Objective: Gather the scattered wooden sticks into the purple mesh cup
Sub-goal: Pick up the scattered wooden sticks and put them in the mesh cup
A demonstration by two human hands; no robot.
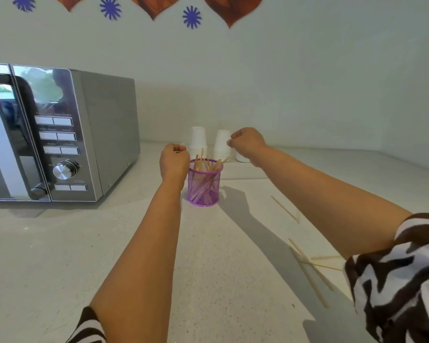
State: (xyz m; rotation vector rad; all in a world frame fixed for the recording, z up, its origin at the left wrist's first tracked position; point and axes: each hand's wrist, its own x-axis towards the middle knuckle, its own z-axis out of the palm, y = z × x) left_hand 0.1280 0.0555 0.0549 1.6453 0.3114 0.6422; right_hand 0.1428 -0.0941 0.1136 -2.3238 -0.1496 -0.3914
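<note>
The purple wire-mesh cup (204, 183) stands upright on the pale speckled countertop (60, 256), near the middle, with open counter surface in front of it and to its left, up to the silver microwave oven (60, 134) that takes the far left side. Behind the cup, close to the white wall, two stacks of white paper cups (198, 138) stand upside down. Inside the mesh cup many thin wooden sticks (206, 167) lean together, their tops above the rim. More loose wooden sticks (310, 268) lie flat on the counter to the right, well apart from the cup: one alone (284, 209) further back, and a small crossed group nearer to the right sleeve with the brown-and-white pattern (401, 276). The left hand (174, 162) is just beside the left rim of the cup, its fingers curled in; if it holds something I cannot tell. The right hand (245, 142) is raised above and to the right of the cup, fingers also curled, and whether they pinch a stick is not visible.
</note>
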